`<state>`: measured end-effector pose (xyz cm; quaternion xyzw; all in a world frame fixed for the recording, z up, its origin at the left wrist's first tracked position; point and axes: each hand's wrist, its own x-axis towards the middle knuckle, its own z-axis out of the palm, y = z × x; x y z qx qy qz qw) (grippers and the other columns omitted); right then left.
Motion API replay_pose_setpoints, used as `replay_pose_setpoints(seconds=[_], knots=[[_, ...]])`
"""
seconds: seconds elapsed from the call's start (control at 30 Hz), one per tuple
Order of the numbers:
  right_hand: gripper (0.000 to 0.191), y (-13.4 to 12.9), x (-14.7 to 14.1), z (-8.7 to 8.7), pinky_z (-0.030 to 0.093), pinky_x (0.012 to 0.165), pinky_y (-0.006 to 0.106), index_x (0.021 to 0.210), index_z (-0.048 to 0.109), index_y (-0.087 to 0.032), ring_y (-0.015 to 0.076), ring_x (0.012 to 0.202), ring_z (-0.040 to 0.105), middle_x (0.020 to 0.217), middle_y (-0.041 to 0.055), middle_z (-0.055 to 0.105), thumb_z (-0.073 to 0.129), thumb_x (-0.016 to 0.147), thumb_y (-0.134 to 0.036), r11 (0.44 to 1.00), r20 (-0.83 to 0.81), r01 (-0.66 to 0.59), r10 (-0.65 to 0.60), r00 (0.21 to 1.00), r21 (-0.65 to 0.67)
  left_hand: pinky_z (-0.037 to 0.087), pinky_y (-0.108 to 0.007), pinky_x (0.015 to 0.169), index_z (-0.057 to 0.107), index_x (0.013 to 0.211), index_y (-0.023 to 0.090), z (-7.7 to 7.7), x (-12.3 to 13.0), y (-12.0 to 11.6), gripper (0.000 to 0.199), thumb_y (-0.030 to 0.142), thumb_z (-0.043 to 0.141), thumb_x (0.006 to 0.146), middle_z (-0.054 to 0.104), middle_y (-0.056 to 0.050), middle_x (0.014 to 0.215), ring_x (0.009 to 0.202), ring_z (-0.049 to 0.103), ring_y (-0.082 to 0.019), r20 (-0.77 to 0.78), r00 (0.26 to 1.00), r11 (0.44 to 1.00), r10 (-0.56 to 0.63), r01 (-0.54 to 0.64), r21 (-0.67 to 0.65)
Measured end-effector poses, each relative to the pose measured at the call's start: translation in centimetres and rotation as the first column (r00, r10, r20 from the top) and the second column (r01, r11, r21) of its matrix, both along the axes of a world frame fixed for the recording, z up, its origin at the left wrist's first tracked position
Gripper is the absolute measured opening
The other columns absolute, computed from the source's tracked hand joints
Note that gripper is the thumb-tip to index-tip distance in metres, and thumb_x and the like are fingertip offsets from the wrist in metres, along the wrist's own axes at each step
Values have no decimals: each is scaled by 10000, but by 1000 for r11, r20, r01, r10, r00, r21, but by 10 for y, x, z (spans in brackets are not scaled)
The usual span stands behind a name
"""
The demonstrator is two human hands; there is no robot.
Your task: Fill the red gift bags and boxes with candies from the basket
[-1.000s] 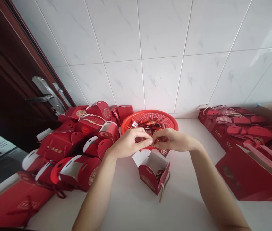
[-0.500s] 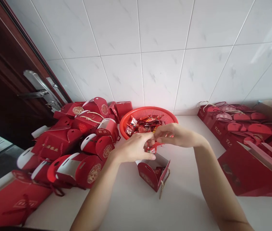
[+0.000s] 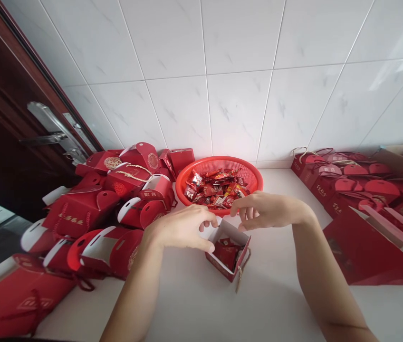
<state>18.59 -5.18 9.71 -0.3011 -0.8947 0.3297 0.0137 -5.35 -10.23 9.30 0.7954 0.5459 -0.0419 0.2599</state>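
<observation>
A small open red gift box (image 3: 220, 266) with a twine handle stands on the white counter, holding red wrapped sweets (image 3: 225, 254). My left hand (image 3: 182, 231) hovers open at the box's left corner, its fingertips close to the rim. My right hand (image 3: 263, 211) hangs open above the box's far edge, between it and the basket. Neither hand holds anything. Just beyond, a round red plastic basket (image 3: 219, 162) is heaped with shiny red sweet packets (image 3: 215, 190).
A heap of red gift boxes (image 3: 98, 204) lies on the left, below a dark door with a metal handle (image 3: 55, 130). Rows of red gift bags (image 3: 344, 183) stand on the right, with a large flat red bag (image 3: 376, 247) in front. White tiles rise behind.
My hands, pinched together over the box before, have parted and opened. The red packet they held is no longer in them, and the box looks fuller.
</observation>
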Motion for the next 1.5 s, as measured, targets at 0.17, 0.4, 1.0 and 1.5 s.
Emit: replay_pose_setpoints(seconds=[0.17,0.4,1.0,1.5], knots=[[400,-8,2,5,443,640,250,1097,648,-187,182,793,634,919,50,691,753,765,-384,999,75,34,-33,997,-1,473,-302,852,585,1276,309,-3,-8,-1,738,513,793,598,580,-37,1248,1130,572,-281,-40,999,1000,17,-17,3],[80,-21,-2,-10,403,598,226,810,673,-162,166,793,625,830,41,688,693,823,-238,1000,91,19,-20,996,15,476,-306,827,565,1244,263,0,-7,-2,761,507,797,561,548,-54,1219,1130,553,-297,-86,996,1000,-12,12,0],[470,-84,-3,-92,503,583,316,1188,513,-257,152,640,586,1117,68,595,736,779,-315,789,-314,564,-485,816,246,416,-269,723,532,1056,249,2,19,-15,291,266,650,790,621,-2,1019,958,588,-199,65,964,964,-258,261,-45],[132,-76,1,-100,537,666,294,988,696,-228,122,697,589,1138,88,621,618,895,-281,931,-484,351,-264,834,99,405,-266,665,566,852,230,-7,15,-2,200,315,700,732,633,-3,978,940,588,-214,-75,988,988,-137,131,-87]])
